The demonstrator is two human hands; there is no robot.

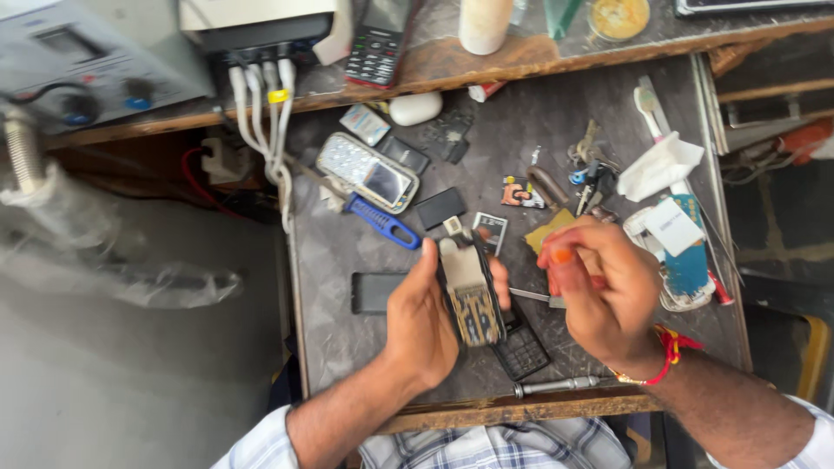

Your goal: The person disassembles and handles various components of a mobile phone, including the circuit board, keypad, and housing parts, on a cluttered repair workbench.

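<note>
Gripping an opened phone [473, 300] in left hand [426, 317] fingers, right hand [604, 291] pinches a thin tool [532, 296] beside it, parts strewn across table [334, 347].

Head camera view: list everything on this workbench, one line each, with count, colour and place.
opened phone: one, pale and dark, held upright in the left hand
metal tool: one, silver, gripped by the right hand
keypad panel: one, black, on the bench under the hands
silver phone: one, silver, bench upper left
screwdriver: one, blue handle, beside the silver phone
steel driver: one, silver, near bench front edge
dark phone: one, black, on the shelf
white cables: several, white, hanging from the shelf
keys: a bunch, metal, bench upper right
workbench: one, grey top
left hand: one, holds opened phone
right hand: one, red thread at wrist
</note>
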